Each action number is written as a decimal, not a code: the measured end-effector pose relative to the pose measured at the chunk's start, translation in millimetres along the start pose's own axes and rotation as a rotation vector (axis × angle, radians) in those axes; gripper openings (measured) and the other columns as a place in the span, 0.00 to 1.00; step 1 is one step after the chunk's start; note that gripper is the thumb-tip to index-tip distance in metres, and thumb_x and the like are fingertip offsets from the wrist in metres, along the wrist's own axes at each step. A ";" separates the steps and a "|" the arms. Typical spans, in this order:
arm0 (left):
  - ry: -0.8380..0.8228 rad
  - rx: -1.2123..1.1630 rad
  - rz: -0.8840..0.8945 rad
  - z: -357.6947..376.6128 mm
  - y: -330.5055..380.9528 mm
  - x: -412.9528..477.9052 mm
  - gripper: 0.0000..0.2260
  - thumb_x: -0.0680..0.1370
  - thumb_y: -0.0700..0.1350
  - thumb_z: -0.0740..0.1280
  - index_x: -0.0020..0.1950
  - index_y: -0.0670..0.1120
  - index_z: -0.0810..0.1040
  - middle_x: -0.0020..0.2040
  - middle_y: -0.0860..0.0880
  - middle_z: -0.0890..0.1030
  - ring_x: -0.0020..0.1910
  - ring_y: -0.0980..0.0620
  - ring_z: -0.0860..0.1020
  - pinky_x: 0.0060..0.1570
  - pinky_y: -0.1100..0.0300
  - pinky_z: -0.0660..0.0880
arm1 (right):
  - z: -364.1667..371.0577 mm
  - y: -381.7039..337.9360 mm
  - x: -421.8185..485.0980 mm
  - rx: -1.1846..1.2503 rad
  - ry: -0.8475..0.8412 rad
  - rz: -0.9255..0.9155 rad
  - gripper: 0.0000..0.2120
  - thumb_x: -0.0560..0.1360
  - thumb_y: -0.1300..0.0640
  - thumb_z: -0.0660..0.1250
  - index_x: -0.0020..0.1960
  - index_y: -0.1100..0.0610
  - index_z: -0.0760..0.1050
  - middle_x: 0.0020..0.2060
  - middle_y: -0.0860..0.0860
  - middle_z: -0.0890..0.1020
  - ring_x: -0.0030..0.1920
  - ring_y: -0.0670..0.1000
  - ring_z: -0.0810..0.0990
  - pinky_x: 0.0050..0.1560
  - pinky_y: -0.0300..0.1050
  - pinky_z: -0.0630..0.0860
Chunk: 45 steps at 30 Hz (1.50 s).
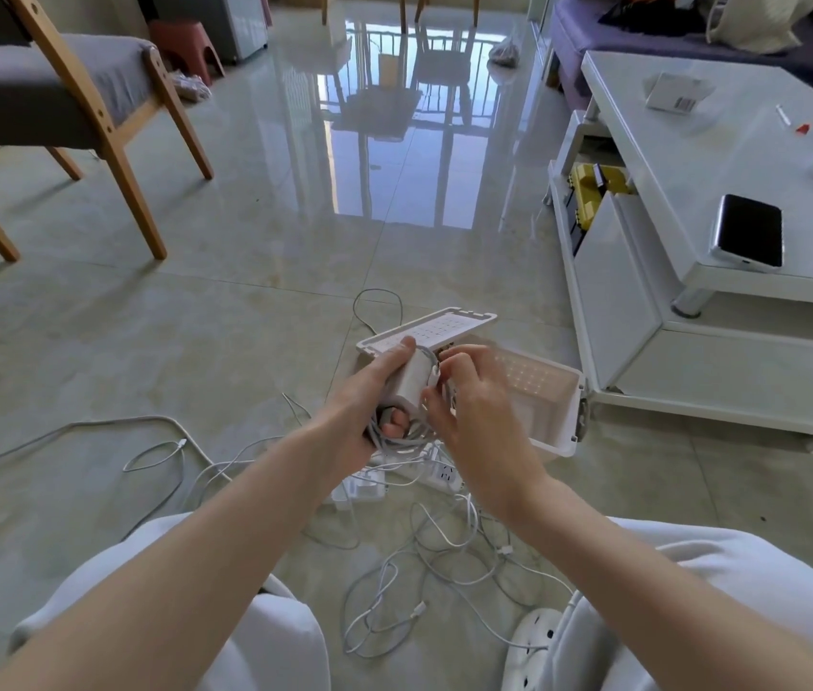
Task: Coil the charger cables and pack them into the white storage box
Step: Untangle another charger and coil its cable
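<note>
Head cam, living-room floor: person seated, knees in white trousers at frame bottom, both bare arms reaching fwd. Left hand [369, 396] is wrapped round a white charger brick [412, 381], thumb along its upper side, w/ a coiled cable [394, 436] bunched in the palm under the brick. Right hand [474, 411] meets it from the other side, fingertips [437, 376] curled in and pinching a loop of that cable at the brick's far end. Both hands are up in the air in front of the white storage box [561, 426], which sits open on the tiles just behind them. Its lid [439, 324] rests at the box's far-left side; cannot tell if hinged. Box interior is partly hidden by the hands.

Loose cables [424, 556] lie tangled on the floor btwn the knees & under the forearms, w/ more trailing off to the left. White power strip [442, 473] lies below the hands, near the box's front corner. White slipper [536, 635] sits lower right, beside the right knee.

Right of frame: low white table [693, 157] w/ a dark phone [749, 230] near its front edge & a small white carton [676, 92] farther back. Yellow toolbox [594, 184] sits on the shelf below. Wooden chair [75, 92] w/ grey cushion stands upper left; glossy tiles reflect a railing in the bkgd.
</note>
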<state>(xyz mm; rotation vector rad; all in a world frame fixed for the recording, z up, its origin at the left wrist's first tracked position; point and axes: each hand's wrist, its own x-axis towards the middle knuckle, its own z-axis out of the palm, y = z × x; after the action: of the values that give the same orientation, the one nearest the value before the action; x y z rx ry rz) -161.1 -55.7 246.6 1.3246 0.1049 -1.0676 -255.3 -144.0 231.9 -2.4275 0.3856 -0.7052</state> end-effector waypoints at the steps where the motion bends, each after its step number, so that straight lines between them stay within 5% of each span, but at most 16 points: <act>1: -0.011 -0.009 0.002 0.7 1.4 -0.9 0.17 0.75 0.54 0.67 0.51 0.40 0.74 0.27 0.47 0.75 0.16 0.55 0.69 0.15 0.70 0.64 | -0.2 0.0 1.1 -0.078 0.048 -0.091 0.06 0.75 0.58 0.60 0.47 0.61 0.71 0.48 0.56 0.74 0.49 0.54 0.71 0.49 0.52 0.75; 3: -0.048 -0.020 0.002 -0.1 3.9 -0.9 0.16 0.76 0.54 0.66 0.50 0.41 0.73 0.25 0.48 0.74 0.16 0.56 0.67 0.14 0.71 0.62 | -3.2 -2.1 3.2 -0.137 0.111 -0.209 0.07 0.73 0.56 0.58 0.46 0.60 0.69 0.44 0.56 0.75 0.46 0.52 0.70 0.44 0.51 0.76; 7: -0.133 -0.060 -0.041 -6.2 6.6 2.6 0.16 0.76 0.55 0.64 0.43 0.41 0.73 0.27 0.46 0.72 0.15 0.58 0.63 0.12 0.71 0.59 | -16.8 -12.5 -0.3 0.092 0.091 -0.158 0.11 0.74 0.54 0.58 0.47 0.62 0.72 0.45 0.53 0.74 0.40 0.51 0.76 0.39 0.48 0.77; 12: -0.185 -0.075 -0.047 -2.6 10.9 2.7 0.18 0.75 0.56 0.64 0.39 0.41 0.72 0.26 0.46 0.73 0.14 0.59 0.63 0.12 0.72 0.59 | -31.6 -11.9 -0.7 0.253 0.135 -0.108 0.02 0.75 0.63 0.66 0.45 0.61 0.73 0.44 0.50 0.74 0.42 0.46 0.75 0.48 0.34 0.76; 15: -0.233 -0.098 -0.011 2.6 12.2 3.1 0.17 0.72 0.55 0.66 0.45 0.42 0.70 0.25 0.47 0.74 0.15 0.59 0.63 0.12 0.72 0.59 | -41.3 -12.4 -1.7 0.327 0.173 -0.069 0.06 0.74 0.66 0.66 0.45 0.57 0.73 0.43 0.52 0.76 0.43 0.46 0.77 0.49 0.32 0.76; 23: -0.261 -0.146 0.215 36.4 14.4 -5.5 0.14 0.78 0.52 0.62 0.49 0.41 0.76 0.33 0.46 0.81 0.29 0.51 0.79 0.33 0.59 0.81 | -60.8 7.9 8.0 0.924 0.284 0.544 0.06 0.81 0.60 0.56 0.49 0.60 0.70 0.47 0.56 0.83 0.47 0.51 0.84 0.49 0.44 0.80; 27: -0.353 0.059 0.325 51.2 0.1 -8.1 0.21 0.74 0.53 0.63 0.59 0.38 0.73 0.43 0.45 0.82 0.46 0.43 0.75 0.50 0.50 0.73 | -62.4 28.5 16.8 1.167 0.253 0.961 0.13 0.82 0.59 0.50 0.47 0.63 0.71 0.42 0.57 0.83 0.40 0.51 0.84 0.43 0.45 0.80; 30: -0.394 0.215 0.408 58.1 -3.9 -9.6 0.19 0.72 0.53 0.63 0.57 0.42 0.73 0.45 0.42 0.78 0.46 0.42 0.73 0.47 0.49 0.74 | -60.7 37.2 19.0 1.310 0.211 1.091 0.13 0.82 0.61 0.49 0.48 0.65 0.70 0.39 0.59 0.81 0.34 0.51 0.83 0.32 0.44 0.80; 34: -0.370 0.480 0.572 68.2 -6.6 -9.5 0.07 0.78 0.48 0.62 0.52 0.47 0.71 0.42 0.46 0.75 0.38 0.51 0.75 0.37 0.59 0.75 | -56.5 41.6 21.5 1.146 0.158 1.065 0.12 0.82 0.62 0.51 0.45 0.63 0.70 0.39 0.58 0.79 0.39 0.53 0.79 0.40 0.47 0.80; 38: -0.142 0.946 0.802 69.7 -14.5 16.1 0.11 0.73 0.62 0.60 0.43 0.55 0.69 0.42 0.53 0.74 0.46 0.46 0.73 0.48 0.51 0.73 | -52.6 43.8 18.5 1.021 -0.006 0.951 0.16 0.81 0.61 0.50 0.55 0.66 0.76 0.49 0.61 0.82 0.48 0.58 0.82 0.44 0.46 0.81; 41: -0.092 0.928 0.768 68.3 -10.0 27.0 0.13 0.73 0.65 0.60 0.46 0.57 0.69 0.43 0.51 0.75 0.47 0.44 0.75 0.48 0.46 0.74 | -53.3 43.9 20.0 0.943 -0.048 0.876 0.18 0.83 0.55 0.50 0.53 0.64 0.76 0.44 0.58 0.81 0.41 0.52 0.80 0.37 0.41 0.79; 45: 0.037 0.923 0.721 62.9 -0.5 36.2 0.20 0.76 0.61 0.59 0.56 0.46 0.71 0.42 0.51 0.76 0.42 0.50 0.77 0.42 0.58 0.74 | -38.6 45.1 23.3 0.789 -0.224 0.745 0.29 0.76 0.36 0.48 0.52 0.58 0.76 0.45 0.58 0.82 0.48 0.59 0.81 0.55 0.54 0.77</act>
<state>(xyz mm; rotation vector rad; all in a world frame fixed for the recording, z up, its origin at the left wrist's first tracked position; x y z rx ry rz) -172.3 -127.4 243.7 1.9706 -0.8739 -0.4414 -262.9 -206.7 240.9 -1.4335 0.7026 -0.1785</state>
